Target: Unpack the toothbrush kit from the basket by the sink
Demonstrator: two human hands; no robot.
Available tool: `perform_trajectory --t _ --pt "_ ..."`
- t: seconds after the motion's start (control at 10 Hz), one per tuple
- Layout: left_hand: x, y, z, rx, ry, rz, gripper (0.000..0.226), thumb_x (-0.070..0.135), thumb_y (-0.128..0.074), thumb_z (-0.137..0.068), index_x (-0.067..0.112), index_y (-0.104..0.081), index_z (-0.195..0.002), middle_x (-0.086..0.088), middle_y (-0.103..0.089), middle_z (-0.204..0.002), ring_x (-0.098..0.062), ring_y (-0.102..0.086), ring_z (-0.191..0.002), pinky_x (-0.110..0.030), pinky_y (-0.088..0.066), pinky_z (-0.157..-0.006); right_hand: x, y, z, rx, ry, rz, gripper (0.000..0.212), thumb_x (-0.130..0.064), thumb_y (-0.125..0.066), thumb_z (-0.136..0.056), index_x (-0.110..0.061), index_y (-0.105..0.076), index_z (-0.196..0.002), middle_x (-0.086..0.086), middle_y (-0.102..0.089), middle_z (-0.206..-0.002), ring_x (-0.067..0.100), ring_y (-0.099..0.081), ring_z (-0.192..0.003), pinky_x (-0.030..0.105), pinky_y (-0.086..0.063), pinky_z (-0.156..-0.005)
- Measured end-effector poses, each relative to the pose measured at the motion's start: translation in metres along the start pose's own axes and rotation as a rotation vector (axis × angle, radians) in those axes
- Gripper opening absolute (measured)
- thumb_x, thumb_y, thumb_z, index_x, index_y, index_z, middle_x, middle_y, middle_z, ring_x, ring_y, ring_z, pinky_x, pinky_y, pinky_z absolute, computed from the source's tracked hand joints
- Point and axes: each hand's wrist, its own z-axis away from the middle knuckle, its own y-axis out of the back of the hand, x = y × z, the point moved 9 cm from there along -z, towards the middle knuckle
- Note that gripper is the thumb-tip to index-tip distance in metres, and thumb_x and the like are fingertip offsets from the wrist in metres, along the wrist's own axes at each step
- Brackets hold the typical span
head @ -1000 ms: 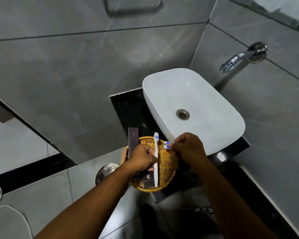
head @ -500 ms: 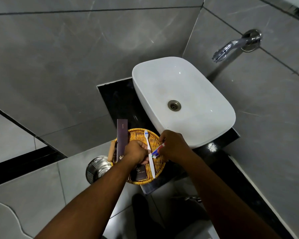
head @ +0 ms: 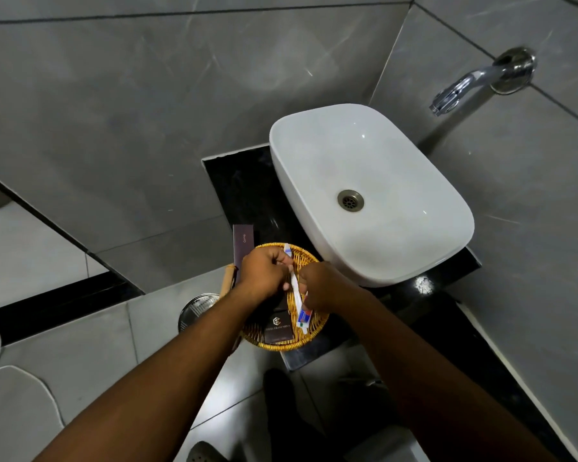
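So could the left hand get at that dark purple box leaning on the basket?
Probably yes. The purple box stands just beyond the left hand with nothing between them, but that hand is holding the toothbrush and would need to let go first.

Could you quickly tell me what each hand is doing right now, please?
Left hand: closed on the white toothbrush, over the basket.
Right hand: closed on the small toothpaste tube.
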Motion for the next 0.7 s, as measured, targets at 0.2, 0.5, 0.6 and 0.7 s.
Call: perform_trajectory --t 0.2,0.5,0.6,0.7 --pt "-0.017 0.026 0.017 0.022 0.035 0.023 0.005 0.012 -0.065 -0.088 0.015 -0.067 -0.085 -0.005 -0.072 -0.082 -0.016 -0.064 -0.057 -0.031 -0.055 -0.059 0.005 -0.03 -0.021 0.026 -0.036 0.04 0.013 -0.017 -0.068 -0.083 -0.012 -0.06 -0.092 0.015 -0.064 -0.118 0.032 -0.056 -0.115 0.041 -0.043 -0.099" --pt "-0.022 0.04 0.027 0.019 0.015 0.008 0.011 0.015 -0.065 -0.089 0.022 -0.065 -0.08 0.0 -0.071 -0.082 -0.019 -0.065 -0.063 -0.035 -0.057 -0.063 0.007 -0.032 -0.02 0.139 0.036 0.02 0.04 -0.018 -0.064 -0.089 -0.007 -0.055 -0.126 0.012 -0.062 -0.128 0.028 -0.056 -0.118 0.033 -0.039 -0.1" --pt "-0.024 0.046 0.025 0.015 -0.008 -0.046 0.01 0.018 -0.065 -0.089 0.023 -0.066 -0.08 0.0 -0.072 -0.082 -0.017 -0.066 -0.069 -0.035 -0.058 -0.067 0.01 -0.009 -0.013 0.255 0.053 -0.104 0.034 -0.015 -0.063 -0.089 -0.005 -0.06 -0.12 0.016 -0.068 -0.117 0.029 -0.066 -0.1 0.036 -0.053 -0.087" --pt "-0.019 0.056 0.028 0.049 -0.048 -0.2 0.016 0.02 -0.066 -0.087 0.03 -0.063 -0.075 0.007 -0.069 -0.079 -0.016 -0.066 -0.08 -0.034 -0.055 -0.073 0.016 0.019 -0.003 0.378 0.023 -0.213 0.028 -0.015 -0.061 -0.09 -0.007 -0.063 -0.117 0.015 -0.07 -0.107 0.028 -0.069 -0.087 0.039 -0.059 -0.077"
